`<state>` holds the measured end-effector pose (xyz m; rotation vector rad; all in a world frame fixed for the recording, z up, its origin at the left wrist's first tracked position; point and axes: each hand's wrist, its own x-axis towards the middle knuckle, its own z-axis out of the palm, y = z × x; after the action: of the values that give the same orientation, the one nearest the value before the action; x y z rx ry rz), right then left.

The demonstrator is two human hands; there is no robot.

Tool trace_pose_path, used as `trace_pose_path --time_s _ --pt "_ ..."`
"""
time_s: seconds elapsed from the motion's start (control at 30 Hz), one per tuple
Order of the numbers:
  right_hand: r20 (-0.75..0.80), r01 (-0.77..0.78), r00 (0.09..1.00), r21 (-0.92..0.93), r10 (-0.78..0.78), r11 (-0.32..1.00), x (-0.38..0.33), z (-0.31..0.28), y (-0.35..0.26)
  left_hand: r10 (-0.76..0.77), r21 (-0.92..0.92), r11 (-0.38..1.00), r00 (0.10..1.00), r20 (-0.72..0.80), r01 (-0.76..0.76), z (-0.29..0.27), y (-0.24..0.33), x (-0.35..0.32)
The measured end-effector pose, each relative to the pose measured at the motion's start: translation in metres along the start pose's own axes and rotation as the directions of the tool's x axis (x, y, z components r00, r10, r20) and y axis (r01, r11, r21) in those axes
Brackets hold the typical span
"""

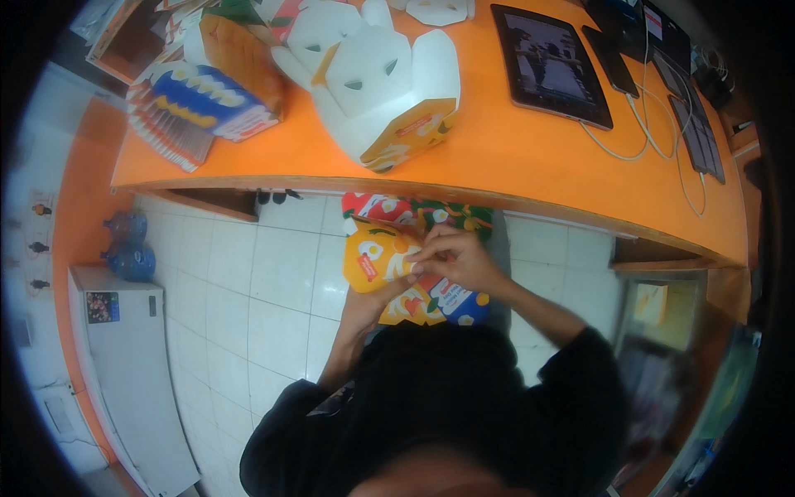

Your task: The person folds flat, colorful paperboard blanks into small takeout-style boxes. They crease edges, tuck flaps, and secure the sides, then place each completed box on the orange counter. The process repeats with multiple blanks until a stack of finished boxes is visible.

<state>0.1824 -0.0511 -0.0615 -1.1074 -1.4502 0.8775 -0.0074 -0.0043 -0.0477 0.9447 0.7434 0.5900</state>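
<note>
A yellow printed carton (367,257) with egg pictures is held over my lap, below the counter's front edge. My left hand (364,313) grips its lower edge, the thumb reaching toward the other hand and the fingers partly hidden. My right hand (458,255) is closed in a pinch at the carton's right side, close to the left thumb. Beneath lie more brightly printed pieces: a red one (374,205), a green one (455,217) and a blue one (458,300). Whether these are separate flat cartons I cannot tell.
On the orange counter (513,157) stand opened white-lined food boxes (389,91), a blue printed carton stack (211,103), a tablet (553,66) and phones with white cables (654,124). A white fridge (124,364) and blue water bottles (130,248) are at left.
</note>
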Motion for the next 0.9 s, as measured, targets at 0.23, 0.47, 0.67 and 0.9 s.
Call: trace_pose_path --time_s 0.23,0.47,0.67,0.9 --pt "0.006 -0.329 0.943 0.146 0.332 0.933 0.0 0.01 0.02 0.011 0.287 0.958 1.0 -0.026 -0.003 -0.011 -0.017 0.006" --pt "0.188 -0.493 0.864 0.126 0.467 0.861 0.004 0.009 0.028 0.063 0.364 0.93 0.998 -0.024 -0.05 -0.013 -0.007 0.001" --pt "0.285 -0.264 0.928 0.043 0.241 0.964 -0.006 0.01 0.041 0.005 0.636 0.77 0.997 0.074 -0.051 -0.004 -0.007 -0.02" --pt "0.202 -0.369 0.916 0.091 0.345 0.925 0.004 -0.001 0.009 -0.049 0.449 0.894 0.992 0.119 -0.01 -0.01 -0.007 -0.02"
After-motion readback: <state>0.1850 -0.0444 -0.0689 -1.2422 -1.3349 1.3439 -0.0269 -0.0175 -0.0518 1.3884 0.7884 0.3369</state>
